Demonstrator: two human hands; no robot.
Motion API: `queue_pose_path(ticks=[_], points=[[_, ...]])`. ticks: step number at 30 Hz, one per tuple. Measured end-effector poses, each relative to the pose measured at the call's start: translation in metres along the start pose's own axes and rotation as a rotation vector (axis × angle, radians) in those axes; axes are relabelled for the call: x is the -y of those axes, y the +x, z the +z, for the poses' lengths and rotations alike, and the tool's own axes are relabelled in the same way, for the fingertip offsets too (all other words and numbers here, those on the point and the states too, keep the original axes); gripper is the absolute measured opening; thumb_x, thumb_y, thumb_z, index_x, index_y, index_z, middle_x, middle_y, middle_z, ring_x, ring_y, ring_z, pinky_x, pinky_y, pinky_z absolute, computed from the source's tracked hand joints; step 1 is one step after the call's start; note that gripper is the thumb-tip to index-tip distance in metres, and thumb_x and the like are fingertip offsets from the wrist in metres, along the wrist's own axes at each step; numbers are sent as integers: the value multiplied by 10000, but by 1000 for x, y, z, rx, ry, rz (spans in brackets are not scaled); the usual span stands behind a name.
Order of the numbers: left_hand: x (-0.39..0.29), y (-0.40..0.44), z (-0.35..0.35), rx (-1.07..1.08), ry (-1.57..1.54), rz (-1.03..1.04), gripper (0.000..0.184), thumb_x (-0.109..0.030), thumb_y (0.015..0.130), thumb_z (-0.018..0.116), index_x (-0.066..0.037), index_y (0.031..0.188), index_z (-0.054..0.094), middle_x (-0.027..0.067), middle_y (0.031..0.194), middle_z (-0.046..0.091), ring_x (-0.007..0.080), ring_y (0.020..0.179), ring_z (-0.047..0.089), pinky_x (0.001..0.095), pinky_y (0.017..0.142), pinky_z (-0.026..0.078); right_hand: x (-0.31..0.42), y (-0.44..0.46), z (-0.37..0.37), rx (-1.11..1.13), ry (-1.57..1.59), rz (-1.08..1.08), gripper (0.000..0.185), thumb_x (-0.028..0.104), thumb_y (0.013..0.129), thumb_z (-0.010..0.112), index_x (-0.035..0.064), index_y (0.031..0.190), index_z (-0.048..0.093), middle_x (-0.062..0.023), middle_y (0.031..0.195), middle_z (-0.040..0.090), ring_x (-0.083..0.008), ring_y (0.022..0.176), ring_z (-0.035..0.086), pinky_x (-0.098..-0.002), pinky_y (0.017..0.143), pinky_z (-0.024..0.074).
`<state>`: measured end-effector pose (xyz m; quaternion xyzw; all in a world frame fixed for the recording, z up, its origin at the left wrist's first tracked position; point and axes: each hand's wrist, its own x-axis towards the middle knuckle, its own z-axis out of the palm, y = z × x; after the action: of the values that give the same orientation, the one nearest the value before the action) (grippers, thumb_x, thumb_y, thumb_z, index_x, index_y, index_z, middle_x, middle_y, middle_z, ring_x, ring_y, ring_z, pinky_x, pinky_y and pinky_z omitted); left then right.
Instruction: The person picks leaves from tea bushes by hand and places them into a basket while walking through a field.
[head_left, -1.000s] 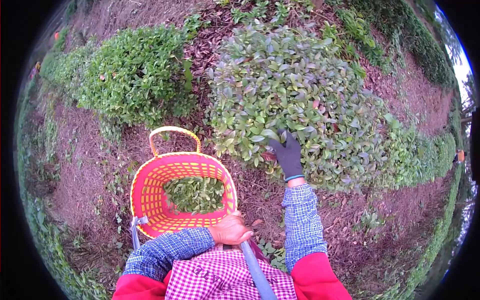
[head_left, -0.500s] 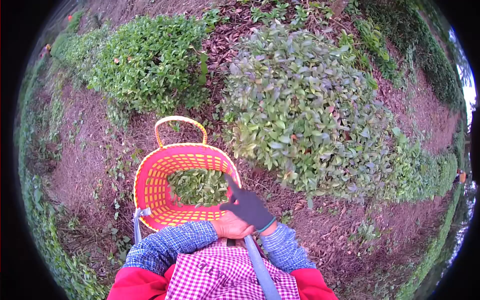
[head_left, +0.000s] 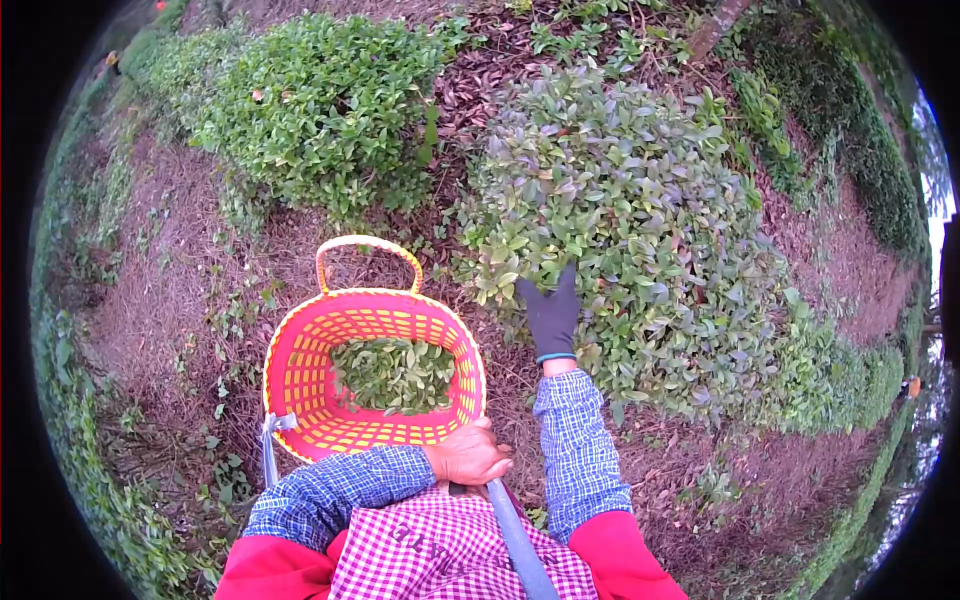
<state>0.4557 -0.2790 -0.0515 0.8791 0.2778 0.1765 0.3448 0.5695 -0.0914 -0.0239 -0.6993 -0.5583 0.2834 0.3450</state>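
My right hand [head_left: 553, 318], in a dark grey glove with a teal cuff, reaches to the near left edge of a leafy bush [head_left: 640, 220]. Its thumb and a finger are spread apart among the leaves, with nothing visible between them; the fingertips are partly hidden. At the near right corner of a pink and yellow woven basket [head_left: 300, 330], my bare left hand [head_left: 468, 455] is closed on the basket by its rim and strap. A grey-blue strap [head_left: 520, 550] runs down from there across my checked apron. Picked green leaves [head_left: 395, 375] cover the basket's bottom.
Another green bush [head_left: 315, 110] grows behind the basket, left of the first. Dry brown litter [head_left: 180, 240] covers the sloping ground. A thin trunk [head_left: 717, 27] stands at the back. Hedge rows curve along both sides, and small orange-clad figures appear far off.
My right hand has moved from over the basket's right side forward and right to the bush. My left hand stays at the basket's corner. The view has shifted slightly.
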Motion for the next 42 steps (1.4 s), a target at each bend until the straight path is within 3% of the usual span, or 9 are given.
queue_pose_path(ticks=[4, 6, 9, 13, 18, 22, 28, 33, 42], points=[[-1, -3, 3, -6, 13, -7, 340, -311, 871, 423, -98, 639, 552, 87, 508, 496, 278, 525, 514, 391, 679, 352, -11, 10, 12, 54, -77, -76, 568, 339, 777, 653, -45, 1173, 519, -245, 1171, 554, -351, 1089, 541, -372, 909, 416], [-1, -4, 3, -25, 17, 6, 340, -312, 869, 425, -104, 625, 540, 83, 503, 493, 277, 523, 513, 392, 679, 352, -44, 15, 27, -126, -215, -293, 398, 300, 837, 581, -15, 1079, 557, -195, 796, 638, -330, 675, 610, -421, 626, 454], [-1, -7, 7, -9, 8, 4, 332, -313, 868, 426, -106, 635, 539, 81, 503, 492, 278, 520, 513, 395, 680, 351, -70, 8, 26, -49, 230, 9, 308, 262, 862, 552, -22, 975, 590, -150, 778, 626, -276, 649, 580, -376, 616, 453], [4, -4, 5, -35, 13, 7, 324, -304, 870, 417, -107, 643, 538, 71, 493, 482, 275, 509, 507, 395, 663, 345, -59, -60, -4, -110, 70, -263, 151, 129, 845, 539, 10, 926, 584, -95, 770, 555, -233, 648, 511, -331, 585, 426], [16, -14, 42, -270, -1, -12, 292, -293, 830, 434, -57, 880, 599, 179, 802, 601, 344, 789, 582, 459, 794, 408, 0, -133, 4, 449, 168, -647, 300, 93, 816, 578, 22, 1104, 534, -92, 757, 600, -206, 714, 607, -306, 687, 487], [0, -7, 9, 95, -133, -163, 313, -282, 830, 440, -33, 961, 578, 216, 907, 591, 385, 875, 562, 482, 832, 416, 17, -135, -10, 843, 12, -401, 362, 100, 818, 594, 34, 1165, 509, -75, 715, 612, -153, 641, 587, -300, 636, 486], [8, 1, -1, -75, -12, -3, 389, -292, 873, 437, -95, 565, 572, 95, 499, 507, 279, 517, 499, 385, 671, 338, -48, -66, 3, 173, 203, -246, 662, 171, 800, 663, 49, 1355, 324, -76, 759, 625, -137, 645, 568, -321, 605, 475], [25, 8, -20, -57, 4, -10, 377, -301, 873, 434, -100, 588, 578, 96, 508, 505, 279, 522, 496, 393, 675, 340, -2, -21, 18, 208, -130, -285, 1101, 389, 656, 773, 84, 1429, 51, -171, 761, 636, -310, 667, 627, -368, 566, 476], [62, 19, -60, -85, -77, 14, 379, -287, 881, 411, -100, 574, 531, 102, 527, 520, 289, 533, 496, 400, 674, 340, 27, 17, 50, 402, -403, -319, 789, 493, 719, 666, 109, 1323, 334, -165, 657, 607, -351, 607, 606, -425, 546, 462]])
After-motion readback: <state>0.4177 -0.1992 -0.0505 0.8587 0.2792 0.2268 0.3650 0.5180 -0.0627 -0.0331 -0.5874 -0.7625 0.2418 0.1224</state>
